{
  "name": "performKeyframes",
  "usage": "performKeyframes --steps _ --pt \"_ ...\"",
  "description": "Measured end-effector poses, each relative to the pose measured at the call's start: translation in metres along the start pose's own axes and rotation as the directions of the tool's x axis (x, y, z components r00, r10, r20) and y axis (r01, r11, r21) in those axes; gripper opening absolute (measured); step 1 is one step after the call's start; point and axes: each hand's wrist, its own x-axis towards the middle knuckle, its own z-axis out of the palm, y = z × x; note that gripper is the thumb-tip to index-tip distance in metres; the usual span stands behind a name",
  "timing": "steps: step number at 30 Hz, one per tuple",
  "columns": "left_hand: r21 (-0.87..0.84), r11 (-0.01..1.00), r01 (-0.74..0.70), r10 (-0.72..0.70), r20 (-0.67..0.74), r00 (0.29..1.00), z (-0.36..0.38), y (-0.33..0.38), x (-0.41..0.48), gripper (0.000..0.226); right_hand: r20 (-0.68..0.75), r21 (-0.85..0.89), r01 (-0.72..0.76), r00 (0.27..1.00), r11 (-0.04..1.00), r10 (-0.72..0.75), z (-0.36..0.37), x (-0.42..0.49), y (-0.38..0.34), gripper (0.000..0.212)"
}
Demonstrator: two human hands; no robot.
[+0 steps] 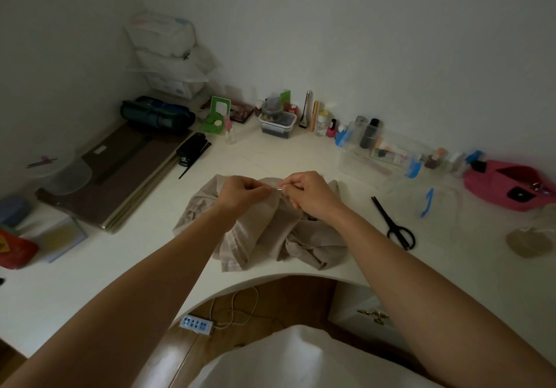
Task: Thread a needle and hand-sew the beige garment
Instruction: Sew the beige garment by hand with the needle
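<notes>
- Stage: threading, early in the task (judgement). Both hands are up over the garment, fingertips almost meeting.
- Right hand (310,192): fingers curled, thumb and forefinger pinching a tiny bright metal sliver, read as the needle (279,189).
- Left hand (237,190): fingers curled, fingertips pinched together just beside the needle. It is probably holding the thread end (the thread is too fine to see, so can't confirm).
- Can't tell whether the thread is through the eye yet.
- Beige garment (270,237): crumpled heap on the worktop (301,153), at the near edge, directly under both hands. No stitches visible, so all the sewing looks still to do.
- Garment material: soft, thin woven cloth, matte, with many folds and a flat hem band at the near left. It looks limp and will shift easily.
- Needle: hard, shiny, very thin. It only shows as a glint.
- Scissors (394,225): black, long narrow blades, loop handles, closed. They lie flat to the right of the garment and apart from it.
- Worktop: smooth pale surface with a curved cut-out at the near edge.
- Far right: a glossy pink case (508,186) and a clear plastic box (382,156), both hard-shelled.
- Far left: a black stapler (192,147).
</notes>
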Motion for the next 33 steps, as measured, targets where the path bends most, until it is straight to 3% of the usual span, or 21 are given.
performKeyframes --steps 12,33 --pt "0.008 1.000 0.001 -0.001 0.024 1.000 -0.001 0.003 0.000 0.018 0.080 0.235 -0.067 0.996 0.970 0.049 -0.006 -0.001 0.003 0.024" --pt "0.010 0.999 0.039 -0.040 0.071 0.997 -0.007 0.004 0.006 0.023 0.164 0.398 -0.069 0.986 0.915 0.003 -0.008 0.004 0.010 0.029"
